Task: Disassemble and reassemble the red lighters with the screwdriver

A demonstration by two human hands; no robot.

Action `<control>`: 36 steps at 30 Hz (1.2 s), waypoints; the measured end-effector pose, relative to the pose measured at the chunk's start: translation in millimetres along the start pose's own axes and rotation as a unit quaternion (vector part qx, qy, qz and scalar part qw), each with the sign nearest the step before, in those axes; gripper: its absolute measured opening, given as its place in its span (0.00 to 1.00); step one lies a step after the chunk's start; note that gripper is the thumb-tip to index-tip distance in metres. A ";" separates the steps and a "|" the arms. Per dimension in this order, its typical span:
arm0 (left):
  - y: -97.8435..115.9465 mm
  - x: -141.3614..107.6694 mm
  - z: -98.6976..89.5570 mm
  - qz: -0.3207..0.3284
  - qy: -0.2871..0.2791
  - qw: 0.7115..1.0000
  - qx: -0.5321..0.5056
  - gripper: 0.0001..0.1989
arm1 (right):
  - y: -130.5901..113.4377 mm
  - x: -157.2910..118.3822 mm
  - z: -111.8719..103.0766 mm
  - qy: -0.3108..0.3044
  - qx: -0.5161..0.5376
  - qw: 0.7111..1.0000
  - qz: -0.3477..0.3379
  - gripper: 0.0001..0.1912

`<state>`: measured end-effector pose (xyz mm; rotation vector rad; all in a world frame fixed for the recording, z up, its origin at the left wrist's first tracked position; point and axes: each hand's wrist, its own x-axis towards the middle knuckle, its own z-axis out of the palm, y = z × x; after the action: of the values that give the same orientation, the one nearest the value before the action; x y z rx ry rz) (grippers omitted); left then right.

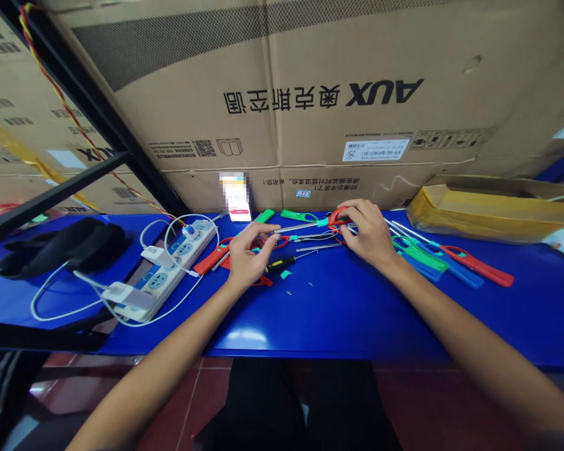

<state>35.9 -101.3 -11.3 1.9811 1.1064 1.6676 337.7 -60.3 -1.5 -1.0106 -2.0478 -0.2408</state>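
My right hand [369, 230] is closed around the red body of a long-nosed stick lighter [337, 217] with a teal trigger. Its thin metal tube [298, 228] points left. At the tube's tip, my left hand [251, 254] pinches with thumb and forefinger; the exact contact is tiny. Below and behind the hands lie more red lighter parts and metal tubes, partly covered by my fingers. A black and yellow screwdriver [281, 264] rests beside my left hand, near a small teal piece [286, 274].
Several red, blue and green lighters, among them a red one [479, 266], lie right. A green lighter body [299, 216] is at the back. A power strip [169, 269] with chargers and white cables sits left. A lit phone [239, 203] leans on a large carton [310, 138]; a yellow-taped box [489, 210] stands right.
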 end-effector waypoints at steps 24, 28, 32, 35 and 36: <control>-5.2 7.6 -8.1 -0.040 -0.037 0.998 0.024 0.12 | -8.2 -3.4 0.7 -0.093 0.013 0.992 0.088 0.11; -12.1 14.9 -12.4 -0.126 -0.013 0.990 -0.060 0.19 | -17.5 -4.4 1.7 -0.131 0.031 0.986 0.097 0.07; -21.6 19.6 -12.2 -0.177 0.033 0.978 -0.101 0.21 | -19.3 -5.3 9.6 -0.131 0.139 0.970 0.150 0.11; -28.4 21.0 -11.1 -0.203 0.055 0.967 -0.144 0.20 | -17.7 -5.5 16.8 -0.152 0.250 0.936 0.195 0.14; -29.8 21.1 -10.8 -0.210 0.062 0.963 -0.160 0.19 | -17.8 -5.3 18.0 -0.169 0.287 0.920 0.205 0.15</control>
<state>15.7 -69.1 -14.2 1.3487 1.1202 1.6296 315.8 -66.4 -14.0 -1.1119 -1.9543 0.7612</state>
